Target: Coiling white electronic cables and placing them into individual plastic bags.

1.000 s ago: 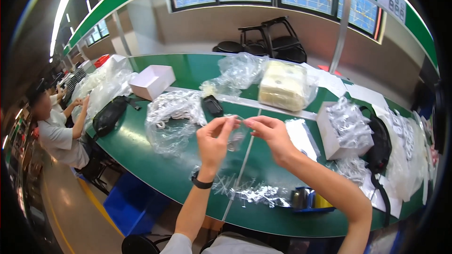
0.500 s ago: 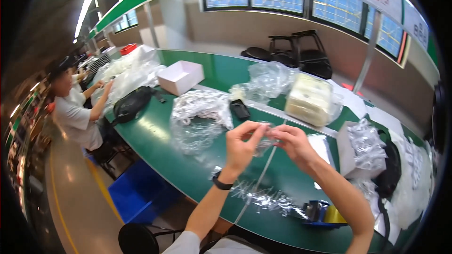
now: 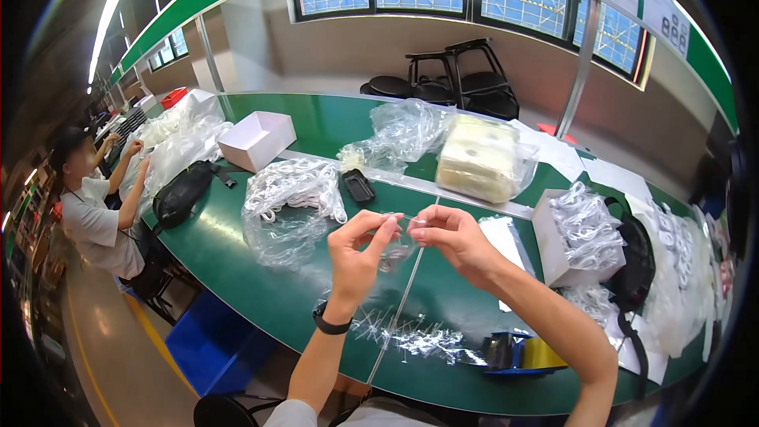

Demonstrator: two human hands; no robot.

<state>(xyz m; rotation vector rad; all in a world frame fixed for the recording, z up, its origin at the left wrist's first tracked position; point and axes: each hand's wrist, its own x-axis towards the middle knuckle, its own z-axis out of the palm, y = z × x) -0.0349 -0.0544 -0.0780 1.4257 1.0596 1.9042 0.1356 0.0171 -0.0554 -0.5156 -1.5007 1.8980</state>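
Note:
Above the green table [image 3: 312, 320], my left hand [image 3: 356, 257] and my right hand [image 3: 458, 245] face each other, thumb and fingertips pinched. Between them they hold a small clear plastic bag [image 3: 397, 251] by its upper edge. Something small seems to lie in the bag, too blurred to name. To the left of my hands, a bundle of white cables [image 3: 296, 190] sits in an open clear bag. Just behind my left hand is a small black tray-like piece [image 3: 359, 186]. Silvery twist ties [image 3: 423, 340] lie scattered in front of me.
A white box [image 3: 557, 257] full of bagged white cables stands right, beside a black bag [image 3: 636, 273]. A blue holder with a yellow roll [image 3: 541, 353] sits near the front edge. Behind are a wrapped cream stack [image 3: 478, 160] and a white box [image 3: 257, 142]. A co-worker [image 3: 99, 213] sits left.
My view has turned slightly right, so the scene shifts left. My fingertips have drawn a little apart, with the clear bag hanging between them.

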